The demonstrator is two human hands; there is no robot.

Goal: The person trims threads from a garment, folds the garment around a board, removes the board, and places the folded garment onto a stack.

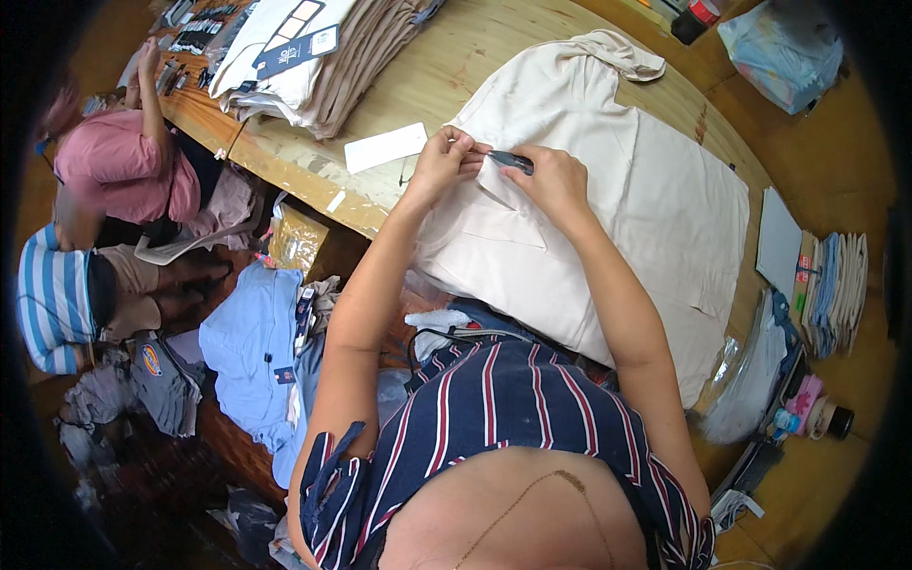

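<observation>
Left hand (443,163): fingers pinching an edge of pale cloth. Right hand (554,180): fingers wrapped about a small dark cutting tool (511,161), its tip pointing to the left fingers and lying close to the pinched cloth. Cream garment (655,209), one: spread on the counter (508,36), beneath the fingers and reaching from them to the right, away from the body and back toward it; a gathered end lies beyond the right fingers. White card (386,148), one: flat on the counter, just left of the left fingers. Stack of folded garments (366,76), beige, the top one white with a dark blue tag (296,52): beyond the left fingers, to their left. Plastic bag (784,52), pale blue, bulging: far to the right of the fingers and beyond them; contents not discernible. Carton (302,242), brown, in shiny clear wrap: left of the fingers, nearer the body; contents hidden. Light blue garments (249,332), heaped: left of the fingers, nearer the body, with tags among them. Folded garments on edge (836,285), in a row: well to the right of the fingers. Clear plastic packaging (746,389), crumpled: right of the fingers, nearer the body; contents unclear. Co-worker in a pink shirt (123,166): far left of the fingers.
</observation>
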